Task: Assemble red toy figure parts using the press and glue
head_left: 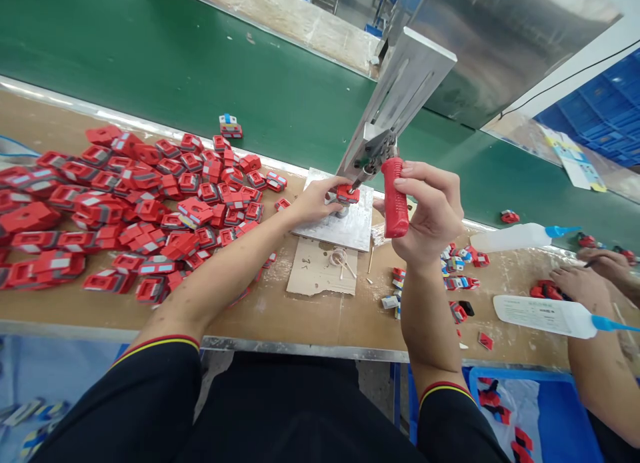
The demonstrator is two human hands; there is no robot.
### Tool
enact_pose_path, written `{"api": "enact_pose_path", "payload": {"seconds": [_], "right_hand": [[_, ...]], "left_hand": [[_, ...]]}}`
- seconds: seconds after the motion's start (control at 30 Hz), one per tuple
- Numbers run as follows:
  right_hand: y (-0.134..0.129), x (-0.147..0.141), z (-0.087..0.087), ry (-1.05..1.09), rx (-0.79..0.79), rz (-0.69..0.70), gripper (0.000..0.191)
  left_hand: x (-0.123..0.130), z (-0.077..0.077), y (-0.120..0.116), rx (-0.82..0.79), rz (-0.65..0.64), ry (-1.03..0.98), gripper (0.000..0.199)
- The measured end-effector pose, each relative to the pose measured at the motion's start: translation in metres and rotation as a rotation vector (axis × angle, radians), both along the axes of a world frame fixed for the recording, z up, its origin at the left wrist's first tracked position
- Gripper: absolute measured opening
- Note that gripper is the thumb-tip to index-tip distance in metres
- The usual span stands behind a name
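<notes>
- Across the upper part of the frame, edge to edge, green conveyor belt (175, 70).
- Through the middle, just below, brown-topped workbench (270, 323).
- At left on the bench, loose heap of red pieces (150, 203) trimmed in grey and white.
- From upper right of centre down to the middle, metal press (400, 83), set above pale metal plate (333, 233).
- Toward the right edge, beyond the belt, printed sheet (575, 160) in white, yellow and blue; wording too small to read.
- At right, two white bottles (543, 315) lying down, blue nozzles (563, 230) pointing rightward; on the nearer, lines of label print, illegible.
- Right of centre, right hand (430, 210), fingers wrapped around red handle (396, 200).
- At centre, left hand (315, 203), fingertips pinching single red piece (349, 194) beneath the press, over the plate.
</notes>
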State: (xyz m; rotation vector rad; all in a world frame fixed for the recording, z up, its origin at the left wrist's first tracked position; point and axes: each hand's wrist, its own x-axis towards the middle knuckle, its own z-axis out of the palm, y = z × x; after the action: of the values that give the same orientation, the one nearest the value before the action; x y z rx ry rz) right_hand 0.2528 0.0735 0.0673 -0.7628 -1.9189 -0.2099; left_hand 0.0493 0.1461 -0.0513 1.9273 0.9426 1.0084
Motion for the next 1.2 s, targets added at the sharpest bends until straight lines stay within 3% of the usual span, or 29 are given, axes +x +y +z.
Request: {"api": "enact_pose_path", "payload": {"seconds": [0.13,0.27,0.37,0.43,0.6,0.67,0.83,1.2], "right_hand": [[-0.001,0.0,-0.014,0.071,-0.047,0.093,0.028],[-0.008,-0.002,-0.025,0.103,-0.095,0.057,0.023],[-0.016,-0.003,-0.027,0.191,-0.164,0.11,0.024],[-0.021,-0.004,-0.023,0.303,-0.362,0.192,0.027],[-0.034,-0.011,0.007,0.457,-1.174,0.369,0.062],[-0.037,-0.014,0.021,0.464,-1.34,0.392,0.068],[-0.038,-0.015,0.035,0.478,-1.378,0.411,0.071],[-0.041,-0.013,0.016,0.482,-1.348,0.382,0.075]], "left_hand": [[0.0,0.001,-0.002,0.007,0.013,0.005,0.06],[0.001,0.003,-0.004,0.015,0.016,0.011,0.06],[0.002,0.002,-0.005,0.013,0.019,0.004,0.057],[0.004,0.001,-0.005,0.012,0.027,-0.015,0.055],[0.007,-0.002,-0.007,0.004,0.057,-0.06,0.053],[0.007,-0.002,-0.007,0.012,0.067,-0.061,0.052],[0.008,-0.003,-0.007,0.02,0.076,-0.073,0.053],[0.007,-0.003,-0.009,0.013,0.075,-0.064,0.053]]}}
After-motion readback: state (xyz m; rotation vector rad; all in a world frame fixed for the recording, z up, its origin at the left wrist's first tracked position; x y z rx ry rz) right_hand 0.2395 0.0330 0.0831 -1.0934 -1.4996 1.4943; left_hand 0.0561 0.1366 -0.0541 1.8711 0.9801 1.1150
